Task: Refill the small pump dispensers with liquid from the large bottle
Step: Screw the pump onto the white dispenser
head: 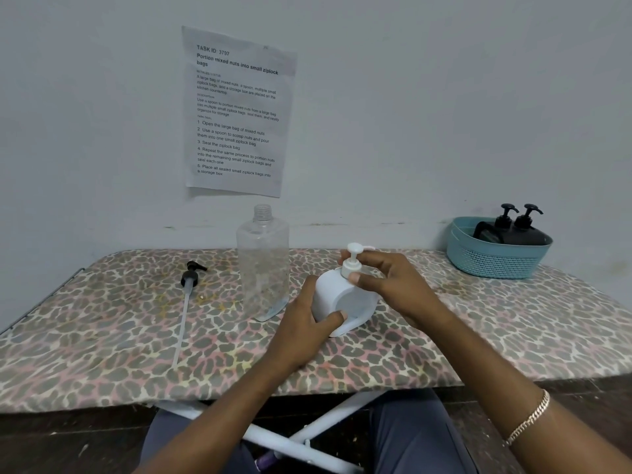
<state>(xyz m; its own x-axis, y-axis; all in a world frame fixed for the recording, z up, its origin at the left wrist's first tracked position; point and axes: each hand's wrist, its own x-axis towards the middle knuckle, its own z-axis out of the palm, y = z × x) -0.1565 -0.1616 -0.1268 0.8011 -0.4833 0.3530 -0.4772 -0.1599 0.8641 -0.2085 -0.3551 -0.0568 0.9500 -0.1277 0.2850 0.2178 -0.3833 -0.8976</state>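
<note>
left hand (301,326) grips white dispenser (342,295) | right hand (396,285) pinches pump (352,265) | sheet (236,111): "TASK ID: 3797"

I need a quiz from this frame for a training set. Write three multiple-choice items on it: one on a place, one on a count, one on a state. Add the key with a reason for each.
1. Where does the black pump head with its long tube lie?
A) on the table, left of the large clear bottle
B) on the floor
C) screwed onto the bottle

2. How many black pump dispensers stand in the teal basket?
A) one
B) two
C) four

3. How is the large clear bottle's neck?
A) capped
B) open, with no cap or pump
C) covered by a palm

Key: 1 A, it rests on the patterned cover beside the bottle. 2 B, two black pump tops rise above the rim. 3 B, bare threads show at the neck, while the left hand and right hand hold the white dispenser.
</note>
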